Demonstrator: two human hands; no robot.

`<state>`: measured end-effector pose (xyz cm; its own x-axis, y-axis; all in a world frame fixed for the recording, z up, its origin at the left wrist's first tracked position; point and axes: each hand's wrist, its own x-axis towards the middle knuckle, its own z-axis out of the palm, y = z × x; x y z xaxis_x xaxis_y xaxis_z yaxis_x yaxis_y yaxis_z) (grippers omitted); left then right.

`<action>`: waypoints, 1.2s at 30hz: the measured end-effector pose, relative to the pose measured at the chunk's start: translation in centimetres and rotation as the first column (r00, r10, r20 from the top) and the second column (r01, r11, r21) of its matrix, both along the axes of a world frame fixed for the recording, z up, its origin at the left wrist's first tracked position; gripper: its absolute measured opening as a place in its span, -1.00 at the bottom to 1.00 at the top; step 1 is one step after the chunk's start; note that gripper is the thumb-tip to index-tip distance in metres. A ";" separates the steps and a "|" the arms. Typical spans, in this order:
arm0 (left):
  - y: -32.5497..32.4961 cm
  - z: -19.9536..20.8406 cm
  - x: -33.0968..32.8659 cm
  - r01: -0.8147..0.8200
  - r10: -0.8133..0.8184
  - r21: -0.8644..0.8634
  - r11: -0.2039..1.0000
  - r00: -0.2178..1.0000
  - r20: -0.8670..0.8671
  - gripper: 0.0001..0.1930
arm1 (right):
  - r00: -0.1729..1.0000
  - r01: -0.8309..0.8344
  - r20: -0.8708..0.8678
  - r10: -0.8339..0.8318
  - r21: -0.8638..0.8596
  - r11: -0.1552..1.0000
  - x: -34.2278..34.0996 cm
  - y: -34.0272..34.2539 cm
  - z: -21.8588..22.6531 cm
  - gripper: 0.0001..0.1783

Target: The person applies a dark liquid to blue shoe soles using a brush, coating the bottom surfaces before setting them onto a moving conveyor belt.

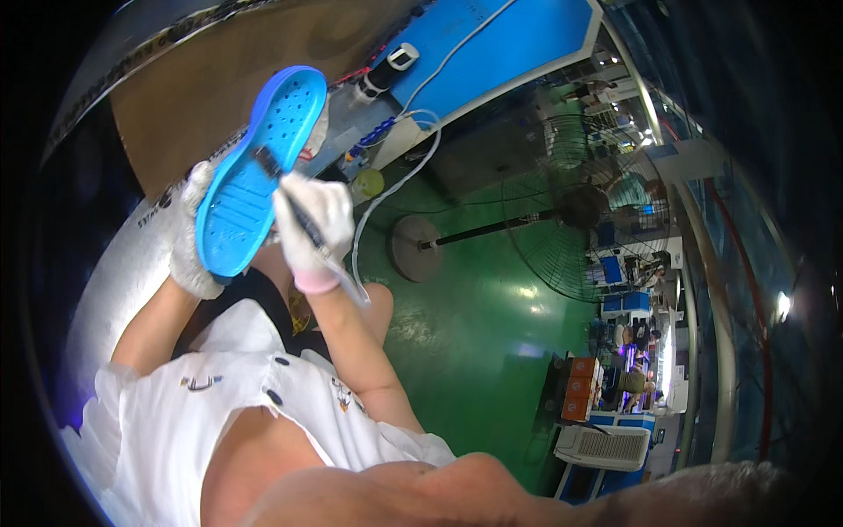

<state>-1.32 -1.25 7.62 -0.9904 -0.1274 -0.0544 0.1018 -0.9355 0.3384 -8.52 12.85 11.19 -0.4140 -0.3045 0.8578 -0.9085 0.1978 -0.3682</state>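
Note:
In my left hand (188, 259), which wears a fuzzy white glove, lies a bright blue shoe sole (235, 206), gripped along its left edge and underside. Its inner face is turned up, with small holes towards the far end, ridges at the near end and a raised rim. My right hand (323, 215), in a thin white glove with a pink cuff, is closed round the dark handle of a brush (266, 162). The dark bristle head is at the middle of the sole's inner face. A clear tube (356, 285) runs from the handle's lower end.
A brown board (189, 105) lies beyond the sole. Near it are a black-and-white cylinder (386, 72), a blue panel (492, 57) and a white hose (413, 171). A standing fan (580, 206) rises from the green floor (474, 325); orange boxes (580, 386) and people are farther right.

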 end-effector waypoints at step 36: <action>-28.9 23.7 33.5 0.968 0.879 0.043 -0.246 0.242 -0.412 -0.23 | 0.522 -0.285 0.667 0.532 -0.451 0.846 2.8 2.4 -4.7 -0.70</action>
<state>32.22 -30.19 31.33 -0.3595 -0.8165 0.4517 -0.9027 0.1816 -0.3901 -5.72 15.23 6.45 -0.8188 -0.4388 0.3701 -0.2349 -0.3322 -0.9135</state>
